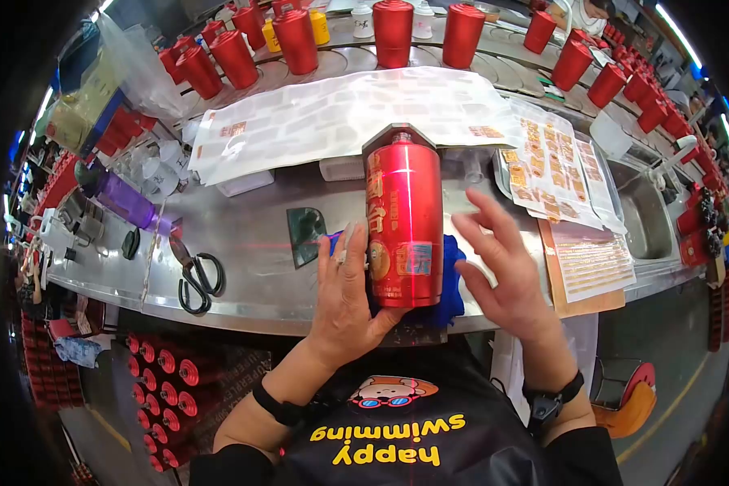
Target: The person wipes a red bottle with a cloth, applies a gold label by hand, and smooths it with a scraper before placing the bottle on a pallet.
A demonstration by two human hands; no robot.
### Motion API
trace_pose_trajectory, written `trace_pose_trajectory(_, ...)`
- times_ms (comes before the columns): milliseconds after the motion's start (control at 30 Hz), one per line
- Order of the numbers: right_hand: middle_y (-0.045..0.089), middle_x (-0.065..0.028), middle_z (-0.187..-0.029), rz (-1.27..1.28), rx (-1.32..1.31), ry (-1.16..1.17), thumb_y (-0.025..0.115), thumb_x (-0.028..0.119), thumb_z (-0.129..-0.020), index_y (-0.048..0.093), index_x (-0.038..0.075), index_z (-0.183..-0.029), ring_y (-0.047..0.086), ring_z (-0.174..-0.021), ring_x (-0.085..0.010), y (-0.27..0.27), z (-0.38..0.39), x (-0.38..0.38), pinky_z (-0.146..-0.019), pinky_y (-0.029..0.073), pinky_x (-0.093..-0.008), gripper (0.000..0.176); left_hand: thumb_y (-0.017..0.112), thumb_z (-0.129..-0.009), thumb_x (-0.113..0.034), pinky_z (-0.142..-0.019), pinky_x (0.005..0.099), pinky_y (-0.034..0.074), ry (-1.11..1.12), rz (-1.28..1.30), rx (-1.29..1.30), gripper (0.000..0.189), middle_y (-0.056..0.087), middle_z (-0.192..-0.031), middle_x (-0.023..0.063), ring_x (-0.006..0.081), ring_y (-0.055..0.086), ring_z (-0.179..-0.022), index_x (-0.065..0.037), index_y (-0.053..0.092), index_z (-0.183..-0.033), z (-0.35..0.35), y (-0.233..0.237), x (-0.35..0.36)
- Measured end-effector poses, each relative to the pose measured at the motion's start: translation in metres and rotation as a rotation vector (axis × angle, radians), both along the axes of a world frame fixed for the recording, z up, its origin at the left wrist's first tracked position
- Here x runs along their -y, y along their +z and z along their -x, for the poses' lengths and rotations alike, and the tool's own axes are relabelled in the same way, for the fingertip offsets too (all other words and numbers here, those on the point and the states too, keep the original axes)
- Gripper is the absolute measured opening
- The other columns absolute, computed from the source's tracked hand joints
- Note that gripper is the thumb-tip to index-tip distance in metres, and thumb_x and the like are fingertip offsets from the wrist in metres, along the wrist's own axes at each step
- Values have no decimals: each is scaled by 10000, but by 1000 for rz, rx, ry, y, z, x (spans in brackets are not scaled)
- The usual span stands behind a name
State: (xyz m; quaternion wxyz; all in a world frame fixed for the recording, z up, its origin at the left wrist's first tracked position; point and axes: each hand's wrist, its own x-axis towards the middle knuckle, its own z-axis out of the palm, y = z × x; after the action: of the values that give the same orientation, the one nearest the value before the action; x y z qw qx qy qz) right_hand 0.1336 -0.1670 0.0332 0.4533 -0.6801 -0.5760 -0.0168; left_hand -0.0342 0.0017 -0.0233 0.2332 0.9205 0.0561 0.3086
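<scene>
A shiny red bottle [409, 231] with gold characters and a small blue-and-gold label patch lies in a dark cradle [398, 130], its neck pointing away from me. My left hand [344, 296] grips its left side and lower end, with the thumb at the base. To the right of the bottle, my right hand [502, 267] is raised with fingers apart and holds nothing. A bunched blue cloth [452, 296] sits under and beside the bottle. Left of the cradle lies a dark green flat scraper [306, 235].
Black-handled scissors [194, 275] and a purple bottle [121, 198] are on the left of the metal table. Beyond the cradle stretches a white label sheet [340, 113]. Gold sticker sheets [551, 162] and a sink [646, 211] are at right. Red bottles [393, 36] line a conveyor behind.
</scene>
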Motion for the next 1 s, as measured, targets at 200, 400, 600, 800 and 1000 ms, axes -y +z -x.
trace_pose_trajectory(200, 426, -226, -1437, 160, 100, 230, 705, -17, -782, 620, 140, -1272, 501, -1237, -411, 31, -36, -30, -990, 467, -439, 522, 729, -829, -447, -1138, 628, 145, 10, 38, 3, 1031, 346, -1488, 270, 460, 338, -1376, 42, 138, -1518, 3, -2, 1)
trace_pose_trajectory(400, 421, -186, -1410, 192, 286, 258, 757, 5, -705, 649, 95, -1038, 442, -1242, -435, 36, -21, -41, -980, 458, -479, 361, 721, -832, -462, -1150, 611, 127, -29, 77, 2, 1025, 326, -1502, 272, 469, 309, -1391, 40, 150, -1518, 4, -5, -1)
trace_pose_trajectory(600, 457, -175, -1359, 130, 200, 298, 726, -21, -712, 617, 72, -919, 474, -1204, -436, 38, -23, -36, -963, 455, -480, 252, 625, -893, -529, -1159, 548, 167, -119, 280, 46, 932, 350, -1477, 269, 434, 316, -1390, 56, 220, -1495, 2, 3, -5)
trace_pose_trajectory(800, 481, -174, -1320, 85, 278, 283, 700, -22, -729, 622, 58, -892, 490, -1188, -431, 36, -18, -43, -968, 453, -476, 198, 551, -975, -406, -1147, 452, 250, -116, 532, 125, 724, 391, -1451, 250, 391, 364, -1360, 67, 295, -1460, -10, 9, -6)
trace_pose_trajectory(1000, 476, -183, -1325, 75, 205, 255, 699, -39, -709, 626, 56, -880, 494, -1194, -416, 34, -23, -28, -966, 452, -458, 208, 570, -971, -224, -1126, 416, 304, -95, 539, 138, 582, 428, -1434, 240, 355, 418, -1340, 53, 354, -1434, -18, 18, -7)
